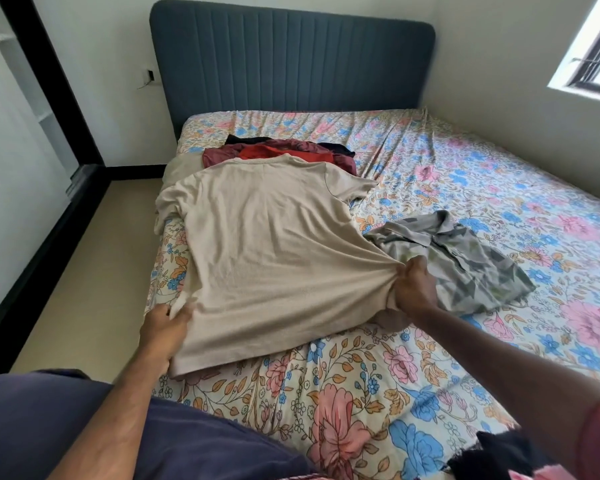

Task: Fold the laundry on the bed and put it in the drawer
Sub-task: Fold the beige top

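The shirt (pixel 267 244) is gripped at both hem corners by left hand (pixel 165 323) and right hand (pixel 414 289), its length running toward the headboard (pixel 291 57).

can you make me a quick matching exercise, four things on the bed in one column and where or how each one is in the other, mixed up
Things
1. beige shirt
2. camo garment
3. red pile
4. black cloth

Places or states
A. crumpled just beyond the right hand
B. at the near right corner of the picture
C. spread flat, hem gripped by both hands, the left hand at the other corner
D. stacked toward the headboard, past the shirt's collar

Pairs: 1-C, 2-A, 3-D, 4-B
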